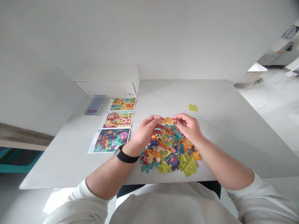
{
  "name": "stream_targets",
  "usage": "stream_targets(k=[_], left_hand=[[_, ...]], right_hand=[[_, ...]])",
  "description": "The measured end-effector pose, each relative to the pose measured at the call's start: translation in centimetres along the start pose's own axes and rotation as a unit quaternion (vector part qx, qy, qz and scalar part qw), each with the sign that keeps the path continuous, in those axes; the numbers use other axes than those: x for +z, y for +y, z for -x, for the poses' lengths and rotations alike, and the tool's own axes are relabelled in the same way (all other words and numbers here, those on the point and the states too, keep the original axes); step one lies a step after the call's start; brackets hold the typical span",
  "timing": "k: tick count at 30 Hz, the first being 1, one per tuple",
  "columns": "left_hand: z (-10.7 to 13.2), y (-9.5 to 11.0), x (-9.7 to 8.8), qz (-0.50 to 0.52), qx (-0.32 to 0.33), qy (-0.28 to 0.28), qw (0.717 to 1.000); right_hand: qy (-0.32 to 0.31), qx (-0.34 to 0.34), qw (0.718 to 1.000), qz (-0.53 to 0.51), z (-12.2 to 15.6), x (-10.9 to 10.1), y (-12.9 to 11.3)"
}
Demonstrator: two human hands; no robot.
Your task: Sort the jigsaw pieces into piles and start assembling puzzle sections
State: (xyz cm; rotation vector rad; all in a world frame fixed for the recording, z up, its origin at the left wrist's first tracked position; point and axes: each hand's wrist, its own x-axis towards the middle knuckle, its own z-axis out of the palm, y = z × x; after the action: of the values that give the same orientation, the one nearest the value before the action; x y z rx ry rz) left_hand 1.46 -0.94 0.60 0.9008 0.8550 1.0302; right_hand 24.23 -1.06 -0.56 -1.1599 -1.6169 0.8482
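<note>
Orange piece held between both hands at the pile's far edge

The orange piece (167, 121) lies between the left hand (148, 128) and the right hand (190, 127), its long axis running from one to the other, roughly parallel to the far edge of the surface (224, 99). Neither hand is clearly nearer: each pinches one end between thumb and fingers. The piece sits at the far edge of the pile (172, 161), which spreads from there towards the person; whether it touches the pieces beneath, I cannot tell.

It looks flat and mostly orange with paler patches, and small tabs jut from its far and near edges. The fingertips cover its ends, so whether it is one piece or two joined is unclear.

The pile is a loose heap of teal, orange, dark blue and yellow-green. A green piece (193, 107) lies apart, beyond the right hand. To the left, three picture cards (118, 119) lie in a column in front of a white box (105, 88). A black band (127, 157) circles the left wrist.
</note>
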Motion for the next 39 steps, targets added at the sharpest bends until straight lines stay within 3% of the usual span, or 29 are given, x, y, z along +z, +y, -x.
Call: stream_targets(k=[11,24,28,35,39], left_hand=[[-0.3,0.1,0.1,0.002,0.030,0.031,0.999],[-0.5,-0.6,-0.4,0.022,0.023,-0.011,0.999],[-0.6,-0.8,-0.5,0.020,0.022,-0.003,1.000],[-0.6,-0.7,-0.2,0.007,-0.006,-0.003,1.000],[-0.6,-0.4,0.0,-0.004,-0.020,-0.007,1.000]], right_hand=[[-0.018,-0.025,0.999,0.009,0.0,-0.1,-0.4],[0.013,-0.039,0.999,-0.009,-0.1,0.0,0.2],[0.007,-0.079,0.997,0.017,-0.1,-0.1,-0.2],[0.003,-0.255,0.957,0.136,-0.3,-0.8,-1.0],[0.006,-0.254,0.954,0.156,-0.4,-1.0,-0.8]])
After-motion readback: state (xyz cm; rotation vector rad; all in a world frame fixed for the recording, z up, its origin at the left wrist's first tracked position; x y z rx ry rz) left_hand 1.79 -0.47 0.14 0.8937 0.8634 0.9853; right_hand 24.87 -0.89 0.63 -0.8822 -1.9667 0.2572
